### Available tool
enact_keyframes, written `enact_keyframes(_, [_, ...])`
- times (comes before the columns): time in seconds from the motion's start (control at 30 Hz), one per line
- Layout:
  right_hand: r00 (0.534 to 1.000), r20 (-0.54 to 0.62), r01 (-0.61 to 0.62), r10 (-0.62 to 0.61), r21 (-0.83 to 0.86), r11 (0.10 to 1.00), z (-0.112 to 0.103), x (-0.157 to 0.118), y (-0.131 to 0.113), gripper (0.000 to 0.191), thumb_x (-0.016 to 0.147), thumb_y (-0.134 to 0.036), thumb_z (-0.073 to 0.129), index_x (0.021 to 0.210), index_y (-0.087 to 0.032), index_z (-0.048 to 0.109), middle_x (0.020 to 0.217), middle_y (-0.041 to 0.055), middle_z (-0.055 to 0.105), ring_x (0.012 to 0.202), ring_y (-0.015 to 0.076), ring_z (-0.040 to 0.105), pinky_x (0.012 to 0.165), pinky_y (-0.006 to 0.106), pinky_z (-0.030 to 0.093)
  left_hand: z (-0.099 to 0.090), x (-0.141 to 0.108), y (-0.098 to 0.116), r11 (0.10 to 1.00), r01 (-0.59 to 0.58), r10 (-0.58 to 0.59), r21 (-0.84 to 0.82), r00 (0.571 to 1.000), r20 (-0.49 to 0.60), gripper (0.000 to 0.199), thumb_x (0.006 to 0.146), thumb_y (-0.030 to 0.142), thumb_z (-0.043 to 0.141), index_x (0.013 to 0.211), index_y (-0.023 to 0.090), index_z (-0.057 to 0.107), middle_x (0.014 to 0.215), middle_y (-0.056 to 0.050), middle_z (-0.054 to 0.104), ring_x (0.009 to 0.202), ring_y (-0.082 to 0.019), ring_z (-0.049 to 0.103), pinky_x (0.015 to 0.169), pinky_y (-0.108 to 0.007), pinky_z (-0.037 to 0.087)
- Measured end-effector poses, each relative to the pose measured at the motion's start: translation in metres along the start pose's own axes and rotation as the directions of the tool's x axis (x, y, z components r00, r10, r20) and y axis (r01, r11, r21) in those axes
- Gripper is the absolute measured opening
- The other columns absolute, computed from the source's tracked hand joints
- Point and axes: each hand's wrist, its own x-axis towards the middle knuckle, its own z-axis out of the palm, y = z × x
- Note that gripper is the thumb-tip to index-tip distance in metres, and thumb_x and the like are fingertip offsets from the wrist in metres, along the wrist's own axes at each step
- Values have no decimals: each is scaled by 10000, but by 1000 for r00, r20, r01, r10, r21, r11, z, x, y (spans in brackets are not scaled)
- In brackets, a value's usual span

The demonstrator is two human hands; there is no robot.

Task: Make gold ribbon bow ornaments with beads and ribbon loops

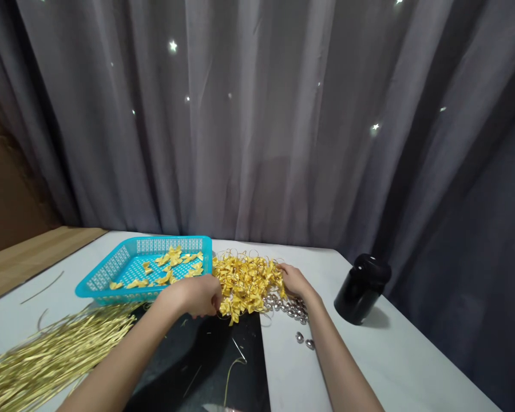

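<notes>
The left grip [202, 294] curls at the left edge of the pile of yellow bows [244, 280], fingertips hidden (how tightly closed, or on what, I cannot tell). The right grip [295, 280] bends loosely against the pile's right side, its hold unclear. Silver beads [289, 309] run partly behind that wrist. Leftward of the left grip, gold cords [68, 343] leave the view. Beyond the white surface [412, 366] hangs a grey curtain [261, 114].
</notes>
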Motion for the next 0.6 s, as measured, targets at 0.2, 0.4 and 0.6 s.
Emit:
enact_keyframes(0.2, [993, -117, 1, -7, -55, 999, -11, -2, -23, 262, 947, -304, 555, 1184, -191, 577, 1227, 88, 580, 1020, 215, 608, 864, 418, 523, 3, 19, -6, 992, -30, 64, 120, 956, -288, 257, 817, 78, 448, 872, 172, 681, 871, -76, 712, 781, -206, 660, 690, -265, 484])
enact_keyframes(0.4, [954, 28, 299, -298, -55, 953, -16, -8, -63, 280, 938, -298, 570, 1189, -176, 577, 1258, 90, 567, 1092, 242, 580, 918, 465, 490, 20, 44, 1, 960, -58, 173, 273, 891, -420, 414, 811, 0, 461, 1194, 134, 545, 1301, -168, 557, 1232, -295, 490, 1029, -422, 365])
enact_keyframes(0.6, [908, 283, 338, -309, -57, 940, -7, -8, -57, 262, 932, -302, 581, 1156, -167, 591, 1200, 84, 597, 1034, 226, 606, 879, 441, 513, 35, 50, -4, 930, -104, 215, 354, 932, -291, 166, 912, 167, 556, 1060, 147, 627, 1079, -94, 671, 1012, -233, 626, 942, -444, 468])
